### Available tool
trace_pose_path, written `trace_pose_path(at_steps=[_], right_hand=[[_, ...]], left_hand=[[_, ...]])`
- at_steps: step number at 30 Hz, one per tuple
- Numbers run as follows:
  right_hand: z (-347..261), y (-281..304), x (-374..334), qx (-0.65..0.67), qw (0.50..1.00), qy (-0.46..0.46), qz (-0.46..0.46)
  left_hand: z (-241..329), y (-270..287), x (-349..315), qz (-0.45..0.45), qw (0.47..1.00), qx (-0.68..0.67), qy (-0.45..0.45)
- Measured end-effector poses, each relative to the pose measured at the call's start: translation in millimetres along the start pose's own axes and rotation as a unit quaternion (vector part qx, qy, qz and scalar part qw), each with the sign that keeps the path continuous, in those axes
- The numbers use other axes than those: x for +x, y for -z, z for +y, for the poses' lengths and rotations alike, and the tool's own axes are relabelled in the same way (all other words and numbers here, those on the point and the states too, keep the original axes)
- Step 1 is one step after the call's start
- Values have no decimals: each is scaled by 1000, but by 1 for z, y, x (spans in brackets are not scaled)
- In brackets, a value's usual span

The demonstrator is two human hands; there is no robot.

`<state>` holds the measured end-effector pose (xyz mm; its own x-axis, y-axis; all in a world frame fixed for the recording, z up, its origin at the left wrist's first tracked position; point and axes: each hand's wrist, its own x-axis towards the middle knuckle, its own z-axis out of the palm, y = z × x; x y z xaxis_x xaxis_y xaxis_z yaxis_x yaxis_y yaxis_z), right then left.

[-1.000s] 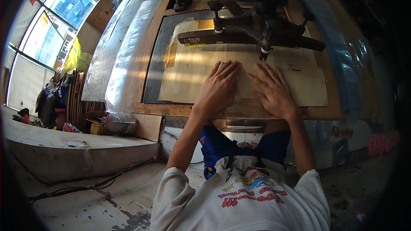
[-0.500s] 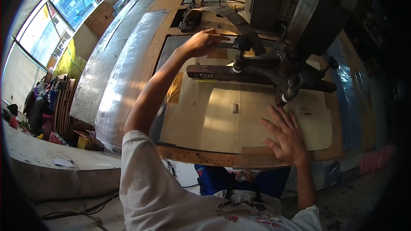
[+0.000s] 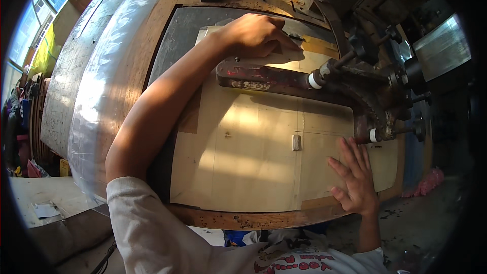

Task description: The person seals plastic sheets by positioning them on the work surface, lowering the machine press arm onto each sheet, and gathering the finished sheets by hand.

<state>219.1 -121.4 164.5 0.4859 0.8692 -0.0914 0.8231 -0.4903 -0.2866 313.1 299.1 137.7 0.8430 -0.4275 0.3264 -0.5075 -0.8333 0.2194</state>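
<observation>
Your left hand (image 3: 253, 34) curls on the far edge of the pale flat sheet (image 3: 253, 157) lying under the rusty machine arm (image 3: 284, 78); your right hand (image 3: 355, 177) presses it, fingers spread — positioned, it seems, but work not begun.

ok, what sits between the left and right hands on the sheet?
Head view: between left hand and right hand run the rusty machine arm and a small pale tab on the tan sheet.
</observation>
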Motion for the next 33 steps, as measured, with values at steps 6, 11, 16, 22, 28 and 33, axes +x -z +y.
trace_pose_path(at_steps=[6, 11, 16, 22, 28, 33], right_hand=[[-1, 0, -3, 0, 1000, -1, -3], [-1, 5, -1, -10, 1000, -1, -28], [-5, 2, 3, -4, 1000, -17, -16], [-5, 2, 2, -4, 1000, -25, -18], [-10, -3, 5, 1, 1000, -17, 4], [-22, -4, 7, -8, 999, -25, 30]], left_hand=[[6, -3, -2, 6, 1000, 22, 0], [5, 2, 4, -12, 1000, 7, 5], [7, 3, 0, -21, 998, 66, 9], [11, 2, 1, -10, 998, 63, 7], [6, 2, 0, -18, 998, 59, 0], [5, 0, 4, 7, 999, 39, -22]])
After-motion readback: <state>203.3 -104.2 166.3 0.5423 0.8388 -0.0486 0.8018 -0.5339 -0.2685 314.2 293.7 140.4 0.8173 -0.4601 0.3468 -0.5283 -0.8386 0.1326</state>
